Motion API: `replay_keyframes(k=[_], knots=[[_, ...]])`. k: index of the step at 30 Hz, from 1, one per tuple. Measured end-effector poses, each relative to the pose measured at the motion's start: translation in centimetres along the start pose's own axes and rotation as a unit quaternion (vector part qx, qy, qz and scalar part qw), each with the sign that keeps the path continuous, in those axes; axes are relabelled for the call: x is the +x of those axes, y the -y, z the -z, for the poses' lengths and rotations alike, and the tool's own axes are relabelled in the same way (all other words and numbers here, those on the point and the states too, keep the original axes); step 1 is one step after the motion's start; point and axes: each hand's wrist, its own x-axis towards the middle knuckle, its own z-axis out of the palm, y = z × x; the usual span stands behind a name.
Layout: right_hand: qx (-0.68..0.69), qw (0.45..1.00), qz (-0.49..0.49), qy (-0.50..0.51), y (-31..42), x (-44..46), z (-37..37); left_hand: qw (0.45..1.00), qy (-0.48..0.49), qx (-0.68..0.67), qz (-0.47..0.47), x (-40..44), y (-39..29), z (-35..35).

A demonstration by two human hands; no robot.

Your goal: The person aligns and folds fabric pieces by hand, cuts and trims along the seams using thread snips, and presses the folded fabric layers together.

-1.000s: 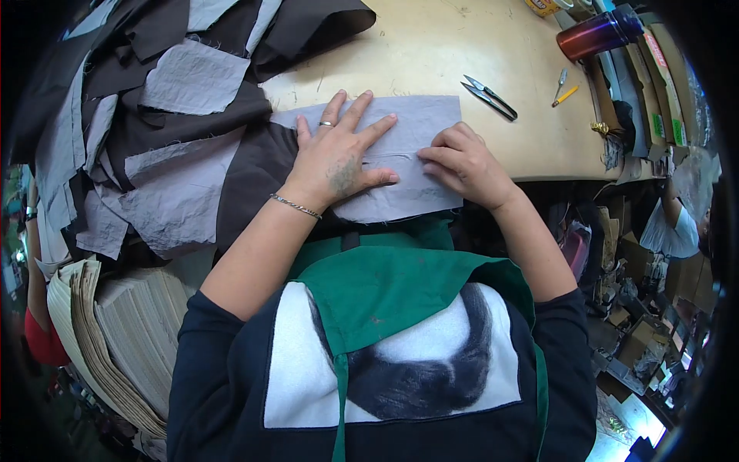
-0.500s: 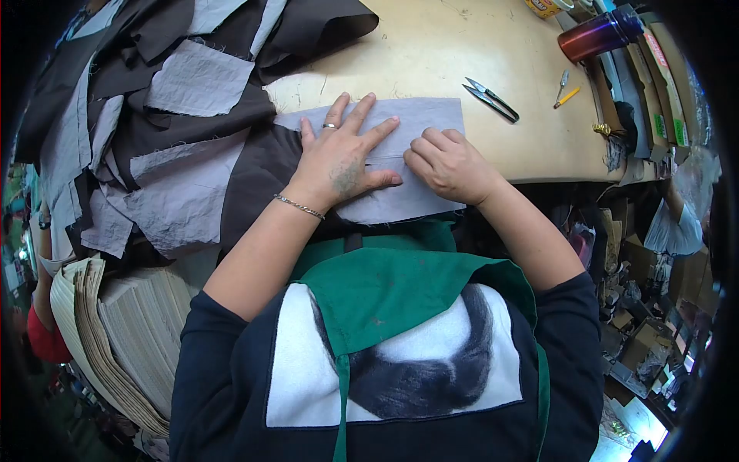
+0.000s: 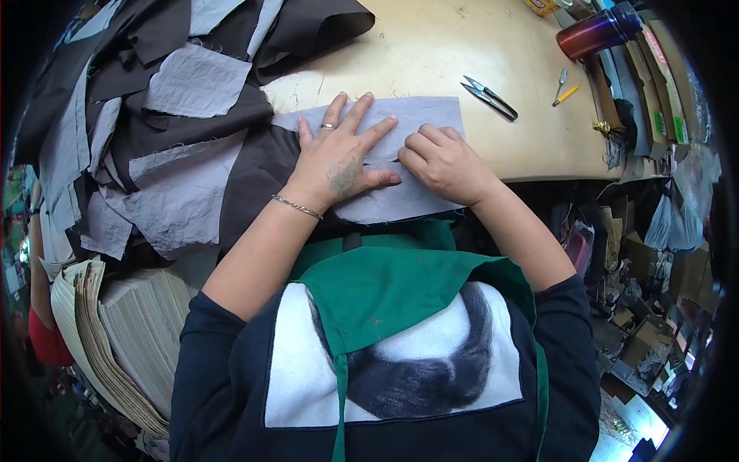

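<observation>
A pale grey fabric piece (image 3: 431, 110) lies flat at the table's front edge, a seam line with a narrow dark gap running across it between my hands. My left hand (image 3: 339, 158) presses down on the fabric with its fingers spread and its thumb below the seam. Just right of it, my right hand (image 3: 445, 165) is closed with curled fingers and rests on the fabric at the seam line. Whatever its fingertips pinch is hidden beneath them. Dark brown fabric (image 3: 265, 165) lies under the left end of the grey piece.
Thread snips (image 3: 490, 98) lie on the table (image 3: 531, 146) beyond my right hand. Farther right are a yellow pencil-like tool (image 3: 567, 95) and a purple-red bottle (image 3: 596, 32) on its side. Dark and grey cloth (image 3: 185, 192) heaps on the left. Another person's red sleeve (image 3: 48, 339) shows at far left.
My right hand has shifted slightly left along the seam, and the dark gap between my hands shows more. My left hand stays spread in place.
</observation>
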Motion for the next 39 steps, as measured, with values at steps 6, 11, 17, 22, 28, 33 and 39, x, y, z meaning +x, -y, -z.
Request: replay_keyframes(k=[6,11,17,22,28,33,39], knots=[[0.010,0.993,-0.112,-0.045,1.4,-0.2,-1.5,1.000,-0.001,0.003,0.002,0.0,0.1,-0.1],[0.000,0.998,-0.046,-0.050,1.1,-1.2,-1.1,1.000,-0.002,0.003,0.001,0.0,0.1,-0.1],[0.051,0.998,-0.030,-0.028,0.6,-2.2,-0.3,1.000,-0.006,0.003,0.001,0.0,0.1,-0.2],[0.243,0.963,-0.099,-0.063,-0.8,-2.4,-0.3,1.000,-0.001,0.003,0.001,0.0,0.1,-0.2],[0.164,0.983,-0.084,-0.006,-0.6,-2.8,-0.6,1.000,-0.004,0.009,-0.001,0.0,0.1,-0.2],[0.124,0.992,-0.013,0.006,0.0,-1.8,-0.9,1.000,-0.010,0.011,-0.009,0.1,0.3,-0.6],[0.097,0.990,-0.004,0.098,0.3,0.3,-0.9,1.000,-0.010,0.026,-0.007,0.1,0.3,-0.5]])
